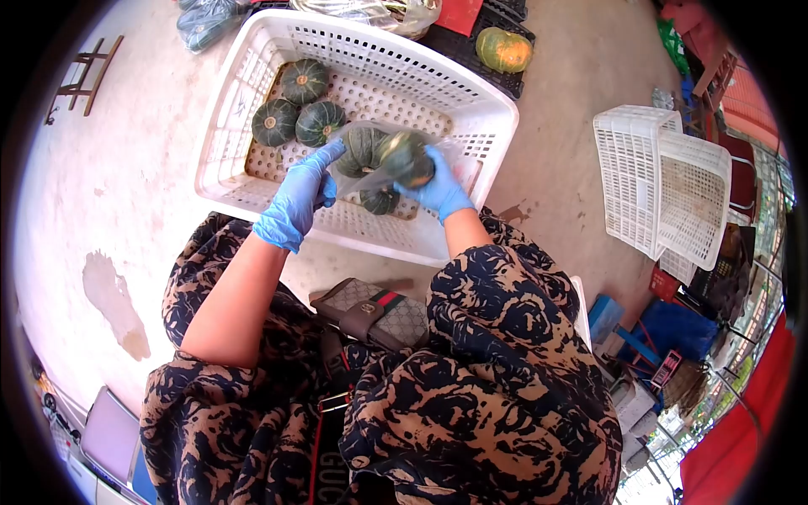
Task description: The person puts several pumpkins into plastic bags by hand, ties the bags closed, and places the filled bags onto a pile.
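Observation:
My left hand (296, 192), in a blue glove, pinches the edge of a clear plastic bag (347, 183). In my right hand (444, 187), gloved the same way, is a green pumpkin (407, 160), slightly blurred, at the bag. Another dark green pumpkin (362, 150) shows right beside it; whether it lies inside the bag or behind it I cannot tell. Both hands are over a white perforated crate (220, 143). Several more pumpkins (305, 82) sit on its bottom, mostly toward the left, with one (380, 201) partly hidden below the bag.
Beyond the crate lie a bagged pumpkin (207, 25), a filled clear bag (379, 13) and an orange-green pumpkin (504, 50) on a black crate. White crates (627, 181) stand at the right. A patterned handbag (379, 313) rests at my lap. A wooden frame (84, 76) is far left.

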The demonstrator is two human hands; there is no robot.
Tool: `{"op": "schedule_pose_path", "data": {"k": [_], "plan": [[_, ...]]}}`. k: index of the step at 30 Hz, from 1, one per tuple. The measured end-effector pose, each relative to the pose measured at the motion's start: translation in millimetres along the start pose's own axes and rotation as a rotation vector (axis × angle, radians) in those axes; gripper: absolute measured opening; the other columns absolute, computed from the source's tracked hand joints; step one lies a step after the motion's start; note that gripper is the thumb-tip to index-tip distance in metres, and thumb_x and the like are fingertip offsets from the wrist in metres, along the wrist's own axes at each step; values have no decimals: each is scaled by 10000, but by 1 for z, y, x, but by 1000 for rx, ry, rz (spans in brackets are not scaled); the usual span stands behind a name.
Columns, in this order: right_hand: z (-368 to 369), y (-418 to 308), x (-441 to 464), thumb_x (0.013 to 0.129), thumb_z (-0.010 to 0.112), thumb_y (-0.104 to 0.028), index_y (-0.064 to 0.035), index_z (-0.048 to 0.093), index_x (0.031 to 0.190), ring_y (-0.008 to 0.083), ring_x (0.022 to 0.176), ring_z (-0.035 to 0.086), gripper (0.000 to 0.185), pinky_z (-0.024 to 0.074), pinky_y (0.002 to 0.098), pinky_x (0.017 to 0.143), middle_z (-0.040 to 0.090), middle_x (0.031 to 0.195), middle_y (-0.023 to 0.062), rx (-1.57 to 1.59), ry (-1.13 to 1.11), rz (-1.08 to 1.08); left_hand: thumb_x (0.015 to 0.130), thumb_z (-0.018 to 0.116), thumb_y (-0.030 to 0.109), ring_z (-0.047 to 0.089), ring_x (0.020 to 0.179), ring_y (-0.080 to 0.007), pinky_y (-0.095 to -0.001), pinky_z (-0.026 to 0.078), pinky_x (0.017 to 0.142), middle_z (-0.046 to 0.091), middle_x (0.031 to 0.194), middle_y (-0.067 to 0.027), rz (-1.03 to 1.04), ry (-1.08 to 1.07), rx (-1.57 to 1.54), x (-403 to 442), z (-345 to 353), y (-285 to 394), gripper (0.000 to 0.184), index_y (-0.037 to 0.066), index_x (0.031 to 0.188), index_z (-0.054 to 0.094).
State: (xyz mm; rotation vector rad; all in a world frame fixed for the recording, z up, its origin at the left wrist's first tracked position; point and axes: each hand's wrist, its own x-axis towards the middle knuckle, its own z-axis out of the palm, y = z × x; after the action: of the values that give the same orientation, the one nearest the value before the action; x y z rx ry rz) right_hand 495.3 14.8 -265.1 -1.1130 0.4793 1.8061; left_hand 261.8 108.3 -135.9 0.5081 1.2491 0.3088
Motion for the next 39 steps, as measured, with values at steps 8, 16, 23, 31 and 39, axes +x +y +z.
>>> {"op": "schedule_pose_path", "data": {"k": [8, 16, 23, 31, 39], "plan": [[-10, 5, 16, 678, 664, -268, 75, 547, 952, 313, 833, 609, 454, 472, 355, 763, 628, 853, 197, -1243, 870, -711, 792, 607, 332, 370, 407, -82, -234, 333, 436, 381, 474, 30, -25, -9, -24, 5, 0, 1, 216, 133, 877, 616], [17, -43, -21, 780, 441, -487, -80, 672, 881, 258, 832, 615, 479, 427, 433, 788, 643, 806, 148, -2732, 325, -19, 787, 592, 249, 325, 401, -73, -227, 314, 461, 357, 467, 45, 1, 44, -181, -1, -7, 12, 251, 113, 998, 598], [28, -87, -59, 812, 433, -515, -105, 682, 833, 242, 832, 597, 481, 310, 466, 876, 645, 804, 67, -2919, -16, -108, 812, 545, 167, 387, 430, -90, -238, 367, 479, 419, 500, 22, 16, 8, -168, 5, -20, 18, 181, 58, 950, 587], [54, -88, -72, 795, 514, -388, -66, 636, 686, 330, 612, 579, 362, 463, 423, 600, 598, 664, 150, -2779, 16, -568, 806, 556, 142, 482, 474, -128, -253, 413, 502, 504, 545, -25, 67, -17, -286, 9, -43, 34, 122, 67, 711, 539], [87, -49, -64, 771, 541, -358, -88, 639, 716, 327, 630, 595, 293, 473, 434, 597, 610, 689, 145, -2524, 62, -740, 845, 507, 136, 564, 634, -169, -273, 461, 620, 592, 708, -92, 67, -205, 206, -11, -41, -19, 177, -18, 800, 582]]}}
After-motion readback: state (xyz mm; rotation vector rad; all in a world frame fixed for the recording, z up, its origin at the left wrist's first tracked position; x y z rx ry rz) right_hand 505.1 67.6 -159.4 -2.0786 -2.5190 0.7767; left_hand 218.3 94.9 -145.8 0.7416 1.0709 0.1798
